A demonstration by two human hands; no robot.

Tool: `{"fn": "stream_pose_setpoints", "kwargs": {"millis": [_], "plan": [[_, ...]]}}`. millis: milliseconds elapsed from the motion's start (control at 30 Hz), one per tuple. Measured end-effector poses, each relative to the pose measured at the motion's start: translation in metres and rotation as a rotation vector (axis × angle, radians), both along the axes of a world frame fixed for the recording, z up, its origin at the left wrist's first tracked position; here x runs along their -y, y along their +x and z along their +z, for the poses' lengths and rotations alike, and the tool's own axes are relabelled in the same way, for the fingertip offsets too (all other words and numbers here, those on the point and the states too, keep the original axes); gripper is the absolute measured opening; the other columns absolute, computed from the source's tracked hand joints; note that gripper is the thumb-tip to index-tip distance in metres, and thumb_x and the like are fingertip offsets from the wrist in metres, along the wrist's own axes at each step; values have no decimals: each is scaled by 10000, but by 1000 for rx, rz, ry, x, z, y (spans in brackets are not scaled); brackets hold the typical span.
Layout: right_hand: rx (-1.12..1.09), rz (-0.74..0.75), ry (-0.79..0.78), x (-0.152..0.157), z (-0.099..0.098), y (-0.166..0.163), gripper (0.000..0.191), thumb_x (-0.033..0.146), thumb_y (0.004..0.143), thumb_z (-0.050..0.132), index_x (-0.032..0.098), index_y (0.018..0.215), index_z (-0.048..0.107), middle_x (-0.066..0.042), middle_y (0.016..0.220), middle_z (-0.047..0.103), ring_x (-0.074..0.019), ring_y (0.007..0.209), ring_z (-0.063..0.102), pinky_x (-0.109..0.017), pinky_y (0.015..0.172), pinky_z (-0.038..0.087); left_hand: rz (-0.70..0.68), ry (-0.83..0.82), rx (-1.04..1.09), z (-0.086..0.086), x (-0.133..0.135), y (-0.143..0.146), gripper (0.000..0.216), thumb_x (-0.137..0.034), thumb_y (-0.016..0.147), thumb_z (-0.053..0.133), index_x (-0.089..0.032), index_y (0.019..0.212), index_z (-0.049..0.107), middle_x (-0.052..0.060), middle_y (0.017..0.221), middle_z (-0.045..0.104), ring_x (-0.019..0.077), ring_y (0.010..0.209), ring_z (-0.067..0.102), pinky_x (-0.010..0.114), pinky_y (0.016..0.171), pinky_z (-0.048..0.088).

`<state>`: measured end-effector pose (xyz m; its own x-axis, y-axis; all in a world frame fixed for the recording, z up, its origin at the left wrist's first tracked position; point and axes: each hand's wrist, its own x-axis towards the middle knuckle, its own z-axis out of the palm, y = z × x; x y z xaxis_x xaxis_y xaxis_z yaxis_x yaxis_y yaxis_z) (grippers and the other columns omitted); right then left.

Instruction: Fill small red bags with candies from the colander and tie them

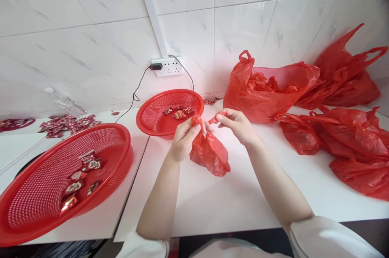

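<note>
A small red plastic bag (211, 154), bulging at the bottom, hangs just above the white table between my hands. My left hand (185, 138) is closed on its gathered neck, thumb on top. With a pinch, my right hand (238, 126) holds one twisted handle end of the same bag, drawn out to the right. What lies inside the bag cannot be made out. Right behind my hands stands a round red plastic basket (161, 122) with several wrapped candies (179, 113) in it.
At the left is a larger red basket (121, 136) holding several wrapped pieces. Red packets (65, 124) and a clear plastic bottle (68, 104) lie behind it. An open red bag (258, 102) and several filled red bags (349, 136) sit at the right. A power strip (168, 67) is on the wall.
</note>
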<state>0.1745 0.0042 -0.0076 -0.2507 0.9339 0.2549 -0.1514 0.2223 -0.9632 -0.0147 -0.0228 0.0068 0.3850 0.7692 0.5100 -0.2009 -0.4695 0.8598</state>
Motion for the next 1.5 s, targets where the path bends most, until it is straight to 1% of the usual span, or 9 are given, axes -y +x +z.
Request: {"fn": "stream_pose_setpoints", "kwargs": {"millis": [133, 300, 400, 567, 733, 867, 1133, 1300, 1500], "plan": [[-44, -41, 13, 1, 1, 0, 307, 492, 779, 701, 199, 743, 618, -27, 795, 673, -156, 786, 610, -300, 726, 486, -48, -80, 66, -1, -2, -2, 304, -346, 936, 490, -157, 732, 612, 101, 940, 644, 233, 899, 639, 368, 785, 504], [-25, 39, 74, 5, 4, 0, 263, 442, 760, 737, 205, 819, 640, -31, 845, 672, -154, 794, 598, -283, 698, 489, -44, -129, 138, 0, -3, -3, 310, -360, 920, 509, -153, 706, 594, 96, 885, 639, 232, 859, 648, 370, 756, 520], [-93, 61, 35, 4, 3, 0, 267, 458, 788, 706, 204, 782, 626, -28, 835, 661, -150, 802, 596, -273, 700, 488, -41, -149, 151, 1, -2, -2, 307, -366, 911, 520, -153, 700, 586, 95, 873, 640, 230, 844, 650, 369, 745, 523], [-195, 52, -55, 3, 1, 1, 353, 513, 752, 717, 202, 695, 559, -19, 813, 636, -132, 723, 571, -258, 651, 476, -25, -184, 107, 1, -1, -2, 331, -413, 890, 542, -156, 684, 570, 110, 892, 650, 242, 840, 653, 379, 730, 525], [-156, 46, -54, 1, 3, 8, 342, 474, 769, 718, 194, 653, 560, -9, 732, 616, -128, 697, 561, -250, 637, 458, 63, -100, 48, 3, -3, -9, 326, -405, 904, 519, -168, 686, 576, 109, 866, 672, 241, 838, 645, 385, 748, 506], [-120, 46, -12, 2, 6, 18, 289, 438, 800, 702, 195, 682, 600, -8, 727, 619, -128, 707, 565, -251, 646, 455, 110, -25, -29, 4, -4, -15, 328, -382, 913, 497, -171, 677, 584, 122, 912, 694, 251, 869, 638, 400, 795, 481], [-115, 9, -74, 1, 6, 18, 344, 477, 772, 712, 191, 647, 567, -16, 731, 599, -140, 714, 569, -262, 623, 477, 147, -4, -32, 3, -5, -14, 322, -350, 929, 467, -180, 682, 582, 115, 930, 694, 264, 979, 613, 425, 897, 446], [-171, 24, -98, -1, 6, 21, 338, 482, 768, 707, 198, 657, 561, -12, 782, 581, -133, 729, 546, -263, 653, 474, 195, 41, -49, 6, -4, -15, 339, -354, 917, 487, -175, 648, 588, 113, 1107, 642, 256, 1071, 570, 410, 982, 414], [-11, -152, 41, 3, 12, 25, 358, 490, 779, 696, 199, 624, 555, -11, 711, 568, -141, 701, 524, -276, 657, 445, 193, 25, -88, 6, -4, -13, 338, -370, 917, 479, -179, 653, 568, 112, 1070, 649, 262, 1042, 579, 419, 963, 430]]}}
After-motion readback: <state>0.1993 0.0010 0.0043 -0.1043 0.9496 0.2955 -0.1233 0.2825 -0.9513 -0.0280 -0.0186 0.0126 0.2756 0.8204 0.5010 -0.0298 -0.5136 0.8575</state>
